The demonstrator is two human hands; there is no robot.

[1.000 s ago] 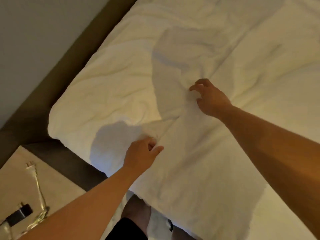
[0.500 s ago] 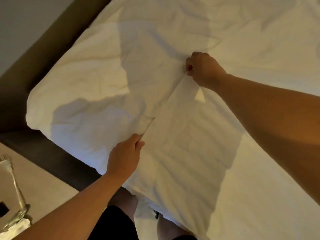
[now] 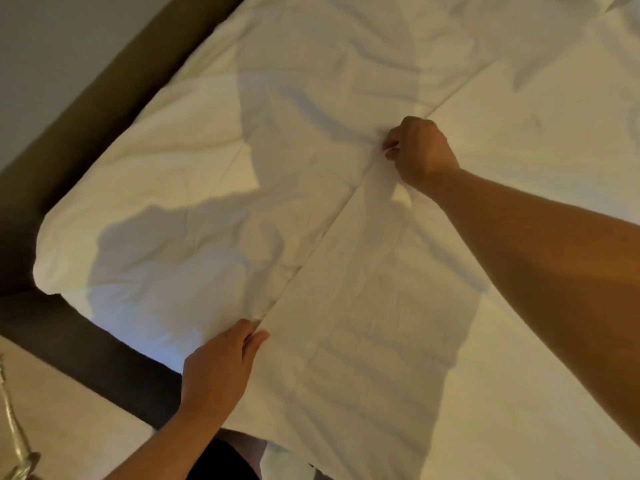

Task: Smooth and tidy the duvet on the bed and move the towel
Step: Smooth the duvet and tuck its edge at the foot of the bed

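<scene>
Both hands are on the white duvet (image 3: pixel 214 188), gripping the same straight fold edge that runs diagonally between them. Left hand (image 3: pixel 221 367): fingers together and bent over the near end of the edge, thumb alongside, fabric pinched under the fingertips. Right hand (image 3: pixel 420 152): closed into a fist around the far end of the edge, knuckles up, cloth bunched inside it. The edge is taut between the two grips. Left of the hands the duvet is puffy and wrinkled; right of them lies a flatter white layer (image 3: pixel 363 341) (sheet or folded-back duvet, cannot tell). Dark bed frame (image 3: pixel 104 351) sits just left of the left wrist. Towel: can't pick one out.
</scene>
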